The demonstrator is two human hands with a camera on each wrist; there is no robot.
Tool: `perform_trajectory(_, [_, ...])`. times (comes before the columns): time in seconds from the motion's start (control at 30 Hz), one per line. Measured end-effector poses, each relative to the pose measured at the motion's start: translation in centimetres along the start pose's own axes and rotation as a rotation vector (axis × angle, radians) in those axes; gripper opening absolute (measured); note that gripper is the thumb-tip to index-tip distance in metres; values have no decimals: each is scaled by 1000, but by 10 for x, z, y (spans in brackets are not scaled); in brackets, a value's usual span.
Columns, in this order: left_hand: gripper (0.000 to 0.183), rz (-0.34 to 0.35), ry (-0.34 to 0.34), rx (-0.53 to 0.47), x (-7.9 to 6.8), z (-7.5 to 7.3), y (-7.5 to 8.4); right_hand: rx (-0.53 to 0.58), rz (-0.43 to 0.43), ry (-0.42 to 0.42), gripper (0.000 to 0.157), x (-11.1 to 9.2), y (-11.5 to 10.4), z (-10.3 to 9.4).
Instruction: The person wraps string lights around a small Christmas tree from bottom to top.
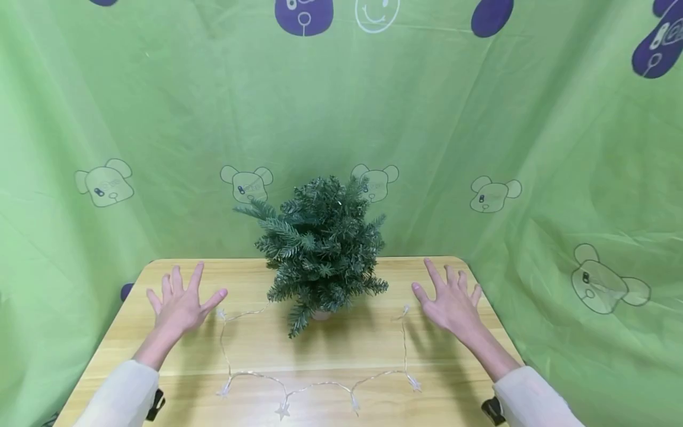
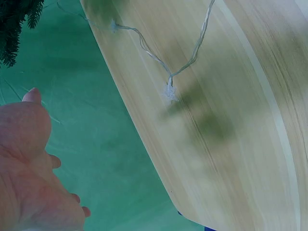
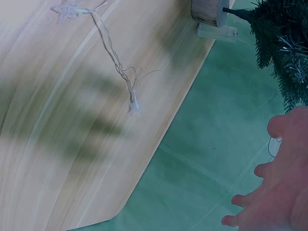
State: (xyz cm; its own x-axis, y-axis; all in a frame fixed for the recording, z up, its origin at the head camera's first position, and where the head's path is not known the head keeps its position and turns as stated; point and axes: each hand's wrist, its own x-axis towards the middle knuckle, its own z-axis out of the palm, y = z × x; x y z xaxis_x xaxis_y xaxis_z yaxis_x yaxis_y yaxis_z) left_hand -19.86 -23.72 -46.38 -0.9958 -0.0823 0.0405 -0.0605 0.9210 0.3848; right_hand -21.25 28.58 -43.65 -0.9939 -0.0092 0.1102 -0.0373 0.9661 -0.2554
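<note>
We see the small artificial tree point(image 1: 322, 243) standing upright at the far middle of the wooden table point(image 1: 251, 350), its long axis vertical, its top pointing up and one longer branch reaching out to the left. On the near side of it lies the string of star lights point(image 1: 326, 384), bent in a wide U that opens toward the far edge; its longest stretch runs left to right, and most of its near stars point toward us.

Our left hand point(image 1: 181, 309) is raised beside the string's left arm, and our right hand point(image 1: 452, 305) beside its right end. The two are well apart, fingers spread, holding nothing.

From the head we get the whole U, the pale sleeves point(image 1: 120, 394) and the green curtain point(image 1: 437, 118) behind. The right wrist view adds what the branches mostly cover there: the tree's round base point(image 3: 204, 10), its thin trunk point(image 3: 237, 12), and a clear box point(image 3: 217, 32) just beside the base. It also shows a fine loose wire point(image 3: 148, 74) by the string's right end star. The left wrist view gives us that hand's palm side.
</note>
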Motion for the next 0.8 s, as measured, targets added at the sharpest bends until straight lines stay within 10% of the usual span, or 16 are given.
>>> perform_trajectory(0.8, [98,-11,-19,7,-2,-2,1,-5,-1,1,70,-1,-3,-2])
